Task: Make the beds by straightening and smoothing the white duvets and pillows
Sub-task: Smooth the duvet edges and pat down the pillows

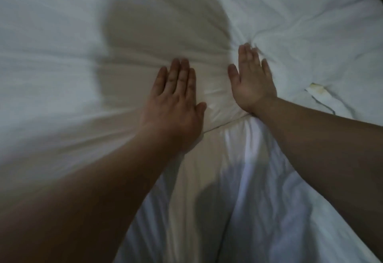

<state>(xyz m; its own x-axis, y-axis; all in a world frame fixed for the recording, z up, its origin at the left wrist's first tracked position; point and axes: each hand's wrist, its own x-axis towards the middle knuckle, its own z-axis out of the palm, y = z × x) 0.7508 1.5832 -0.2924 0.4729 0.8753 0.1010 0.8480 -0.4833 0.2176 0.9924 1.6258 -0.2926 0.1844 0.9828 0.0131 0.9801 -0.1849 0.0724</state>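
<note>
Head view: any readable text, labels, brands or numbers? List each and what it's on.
None readable.
White bedding: plain, no print visible.
Left hand and right hand, flat on the bedding: no markings.
Yellowish patch at a fabric edge beside the right hand: could be a tag or a stain; no letters can be made out, and the frame is blurred.

Bunched duvet folds before right hand
</note>
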